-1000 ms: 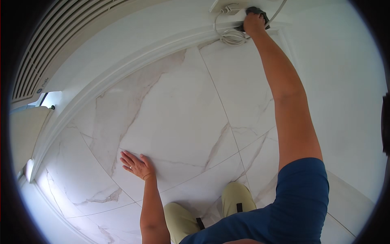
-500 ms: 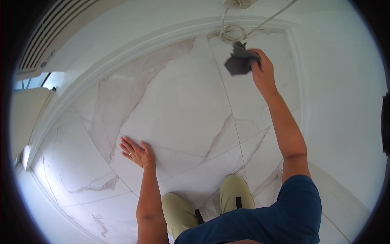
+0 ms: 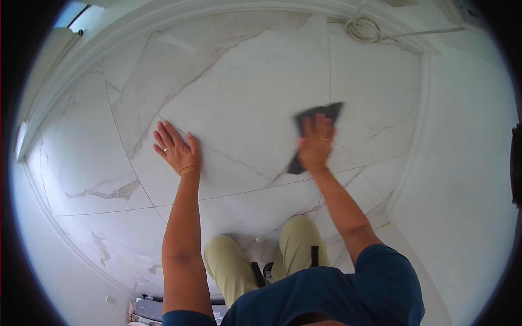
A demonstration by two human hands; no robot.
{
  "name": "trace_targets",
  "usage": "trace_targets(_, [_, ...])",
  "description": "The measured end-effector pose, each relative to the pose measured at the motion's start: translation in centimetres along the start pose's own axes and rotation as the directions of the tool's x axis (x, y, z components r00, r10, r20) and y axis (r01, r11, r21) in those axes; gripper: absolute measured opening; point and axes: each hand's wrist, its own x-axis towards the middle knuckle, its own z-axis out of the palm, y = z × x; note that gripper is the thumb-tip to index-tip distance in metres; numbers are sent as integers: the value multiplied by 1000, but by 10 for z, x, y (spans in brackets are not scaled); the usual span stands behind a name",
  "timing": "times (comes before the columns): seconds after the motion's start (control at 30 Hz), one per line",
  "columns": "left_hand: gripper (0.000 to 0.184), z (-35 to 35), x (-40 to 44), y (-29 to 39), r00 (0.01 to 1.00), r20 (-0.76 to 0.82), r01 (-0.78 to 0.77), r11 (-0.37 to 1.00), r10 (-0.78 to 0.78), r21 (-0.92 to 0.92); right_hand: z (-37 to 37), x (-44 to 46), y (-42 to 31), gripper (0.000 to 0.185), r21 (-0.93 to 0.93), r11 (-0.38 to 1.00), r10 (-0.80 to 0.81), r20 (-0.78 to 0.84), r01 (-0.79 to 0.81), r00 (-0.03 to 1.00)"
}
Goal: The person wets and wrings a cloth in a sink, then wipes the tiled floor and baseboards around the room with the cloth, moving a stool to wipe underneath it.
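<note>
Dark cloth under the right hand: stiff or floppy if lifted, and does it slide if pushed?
Probably floppy: the cloth looks thin, with uneven pointed corners spreading out beyond the right hand. Likely light, given how little bulk shows. Pushed flat, it should slide fairly easily, since the floor looks smooth, though edges may bunch.

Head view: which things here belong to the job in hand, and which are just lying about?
Seem to belong to the job:
- dark cloth, under the right hand
- floor, with the left hand flat on it

Seem to be just lying about:
- coiled cord, near the wall
- items at the bottom edge, too unclear to name
</note>
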Motion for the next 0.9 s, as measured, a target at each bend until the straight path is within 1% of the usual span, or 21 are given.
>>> trace_targets(0.03, [73, 0, 1, 0, 1000, 0, -8, 1000, 8, -2, 10, -5, 46, 58, -45, 989, 136, -105, -142, 985])
trace_targets(0.07, [73, 0, -1, -2, 1000, 2, -19, 1000, 19, -2, 14, -3, 94, 57, 76, 938, 346, -217, -338, 913])
trace_targets(0.13, [72, -2, 0, -3, 1000, -1, -16, 1000, 16, 12, 13, 31, 182, 66, 183, 692, 718, -268, -698, 642])
trace_targets(0.17, [72, -2, 1, 1, 1000, -8, -22, 1000, 22, 9, 16, 64, 210, 70, 152, 657, 741, -311, -738, 596])
trace_targets(0.2, [73, -3, 1, 1, 1000, -12, -26, 1000, 26, 8, -12, 110, 194, 69, 126, 684, 728, -180, -719, 661])
trace_targets(0.23, [73, -4, 2, 2, 1000, -10, -28, 1000, 28, 8, 2, 150, 183, 67, 17, 855, 495, -328, -519, 805])
trace_targets(0.27, [74, -5, 1, 3, 1000, -9, -21, 1000, 21, -10, 11, 194, 148, 65, -39, 939, 295, -426, -343, 856])
trace_targets(0.3, [74, -4, 0, 2, 1000, -12, -17, 1000, 17, -24, 16, 230, 89, 65, -179, 964, 114, -393, -197, 913])
trace_targets(0.33, [74, -2, -1, 2, 1000, -17, -19, 999, 18, -30, -7, 245, -6, 65, 28, 990, 138, -455, -141, 880])
trace_targets(0.4, [73, -1, 0, 0, 999, -32, -12, 997, 10, -71, -22, 246, -145, 62, 139, 961, -154, -453, 240, 878])
trace_targets(0.43, [73, 2, 2, -2, 999, -44, -17, 997, 14, -71, -21, 231, -204, 60, 131, 943, -231, -405, 306, 885])
trace_targets(0.47, [72, 4, 1, -5, 996, -88, -28, 982, 11, -189, -23, 205, -247, 53, 136, 864, -406, -381, 484, 831])
trace_targets(0.5, [71, 2, -1, -8, 991, -133, -42, 951, 1, -305, -19, 173, -265, 50, 290, 758, -451, -414, 584, 791])
trace_targets(0.53, [71, -5, -6, -11, 990, -142, -36, 954, -7, -298, -20, 143, -263, 48, 363, 713, -474, -382, 601, 793])
trace_targets(0.6, [68, -18, -23, -26, 965, -230, -15, 855, -123, -519, -17, 84, -221, 49, 372, 702, -558, -242, 608, 793])
trace_targets(0.67, [68, -32, -73, -75, 958, -194, 98, 877, -211, -470, -28, 32, -149, 52, 304, 746, -627, 20, 593, 779])
trace_targets(0.7, [68, -34, -101, -101, 951, -167, 161, 880, -259, -448, -22, 15, -104, 51, 204, 786, -601, 32, 584, 799])
trace_targets(0.73, [67, -29, -135, -139, 904, -131, 322, 849, -407, -420, -12, 8, -57, 57, 31, 863, -506, 28, 505, 862])
trace_targets(0.8, [65, -20, -209, -209, 749, -109, 634, 755, -653, -167, 6, 23, 23, 60, -110, 968, -237, -101, 225, 966])
trace_targets(0.83, [65, -18, -238, -230, 731, -120, 651, 739, -672, -174, 6, 41, 40, 62, -41, 999, -34, -188, 27, 982])
trace_targets(0.9, [64, -9, -288, -267, 590, -77, 807, 589, -803, 43, 13, 94, 20, 66, 21, 964, 263, -256, -267, 930])
